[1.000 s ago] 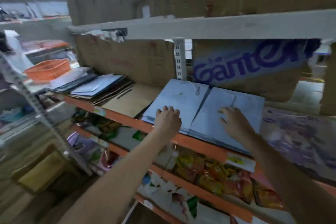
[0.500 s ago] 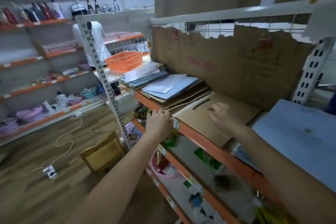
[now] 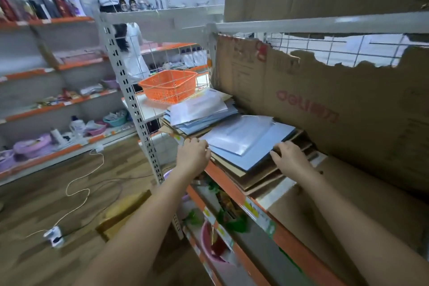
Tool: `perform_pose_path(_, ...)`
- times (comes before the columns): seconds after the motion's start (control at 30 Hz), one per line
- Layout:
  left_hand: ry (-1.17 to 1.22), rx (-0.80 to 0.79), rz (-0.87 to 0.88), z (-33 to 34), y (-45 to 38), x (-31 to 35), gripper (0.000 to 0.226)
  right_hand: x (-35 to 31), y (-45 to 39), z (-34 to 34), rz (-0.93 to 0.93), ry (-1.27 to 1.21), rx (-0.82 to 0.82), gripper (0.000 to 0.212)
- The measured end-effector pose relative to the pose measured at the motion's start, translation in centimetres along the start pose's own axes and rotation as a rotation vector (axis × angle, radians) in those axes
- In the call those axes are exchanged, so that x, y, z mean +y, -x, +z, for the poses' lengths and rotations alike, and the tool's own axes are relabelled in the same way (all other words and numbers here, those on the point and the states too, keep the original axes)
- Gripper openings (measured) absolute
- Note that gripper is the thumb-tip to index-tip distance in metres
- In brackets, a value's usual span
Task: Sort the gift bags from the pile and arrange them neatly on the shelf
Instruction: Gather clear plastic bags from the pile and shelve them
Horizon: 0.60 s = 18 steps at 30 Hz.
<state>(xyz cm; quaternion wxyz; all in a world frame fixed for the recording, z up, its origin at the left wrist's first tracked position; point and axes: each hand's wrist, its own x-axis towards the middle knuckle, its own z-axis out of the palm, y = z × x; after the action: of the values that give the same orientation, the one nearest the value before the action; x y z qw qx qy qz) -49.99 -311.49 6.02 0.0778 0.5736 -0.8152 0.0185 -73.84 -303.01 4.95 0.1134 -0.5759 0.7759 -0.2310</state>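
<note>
A pile of flat gift bags lies on the orange-edged shelf (image 3: 222,179). Pale blue gift bags (image 3: 253,144) are on top and brown gift bags (image 3: 255,176) are underneath. My left hand (image 3: 193,154) curls its fingers over the pile's front left corner. My right hand (image 3: 290,160) grips the right edge of the blue bags. Behind it a second, untidy heap of blue and white bags (image 3: 202,111) reaches toward the shelf's left end. A large flat brown bag (image 3: 348,204) lies to the right of the pile.
A torn cardboard sheet (image 3: 325,111) backs the shelf. An orange basket (image 3: 169,86) sits beyond the wire end panel, by the white upright post (image 3: 139,123). A person in white (image 3: 134,53) stands in the far aisle. A cable and power strip (image 3: 53,237) and a box (image 3: 123,213) lie on the floor.
The view has swung left along the shelf. Both hands left the two blue stacks at the right, crossed the large brown bag and now hold the mixed pile at the left.
</note>
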Motion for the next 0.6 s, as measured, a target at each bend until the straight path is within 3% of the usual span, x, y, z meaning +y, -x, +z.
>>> perform_pose_path(0.17, 0.013, 0.015, 0.054, 1.3, -8.8, -5.3, 0.036, -1.4, -5.4, 2.4, 0.094, 0.034, 0.121, 0.044)
perform_pose_path(0.3, 0.06, -0.01, 0.082, 1.9, -16.6, -9.7, 0.041, -3.0, -9.2, 5.3, 0.302, 0.08, 0.097, 0.051)
perform_pose_path(0.4, 0.061, -0.033, 0.11, 2.2, -21.9, -12.8, 0.051, -4.5, -11.4, 6.9, 0.501, -0.016, 0.133, 0.059)
perform_pose_path(0.5, 0.104, -0.118, 0.17, 2.6, -26.4, -15.2, 0.068, -6.2, -12.8, 7.5, 0.666, -0.083, 0.176, 0.065)
perform_pose_path(0.6, 0.09, -0.261, 0.229, 2.9, -29.5, -16.5, 0.081, -6.4, -13.4, 7.8, 0.722, -0.204, 0.251, 0.056)
